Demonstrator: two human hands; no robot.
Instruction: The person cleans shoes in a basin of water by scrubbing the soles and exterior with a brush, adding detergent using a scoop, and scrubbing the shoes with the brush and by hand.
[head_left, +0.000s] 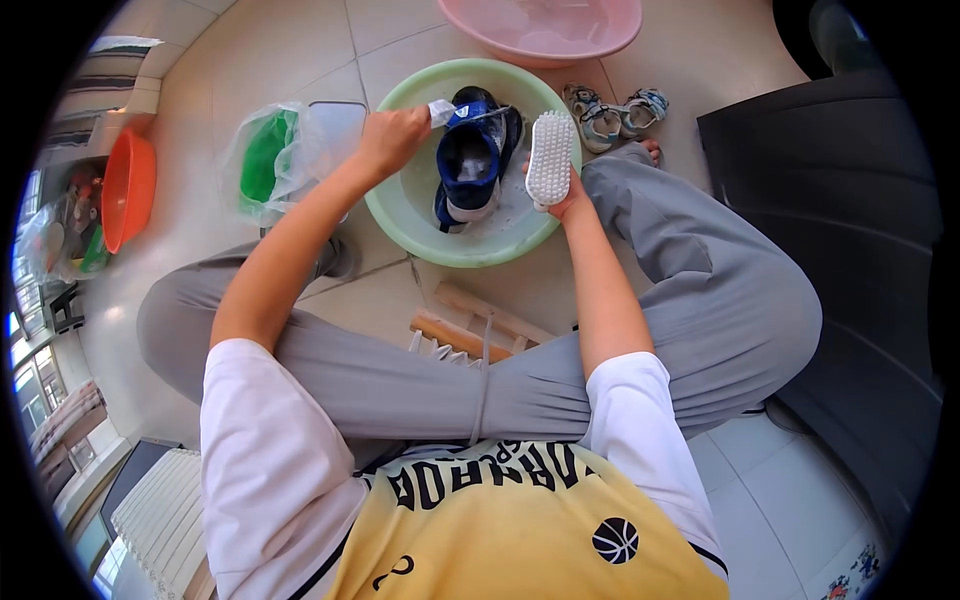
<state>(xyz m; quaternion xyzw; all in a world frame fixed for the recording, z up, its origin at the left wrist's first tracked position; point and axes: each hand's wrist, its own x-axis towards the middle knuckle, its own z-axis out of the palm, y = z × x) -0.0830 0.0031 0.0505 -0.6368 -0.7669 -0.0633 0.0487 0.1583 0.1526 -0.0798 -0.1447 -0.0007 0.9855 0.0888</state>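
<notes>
A pale green basin with sudsy water stands on the floor in front of me. In it, a dark blue and white shoe sits with its opening facing up; a second dark shape lies against its right side, partly hidden. My left hand is closed at the basin's left rim on a bunched white shoelace, from which a thin strand runs across the shoe's front. Over the basin's right side, my right hand grips a white scrub brush, its bristles turned up toward me.
A pink basin stands beyond, sandals to the right. Leftward are a plastic bag with something green and an orange basin. A wooden stool is between my legs; a black piece of furniture borders the right.
</notes>
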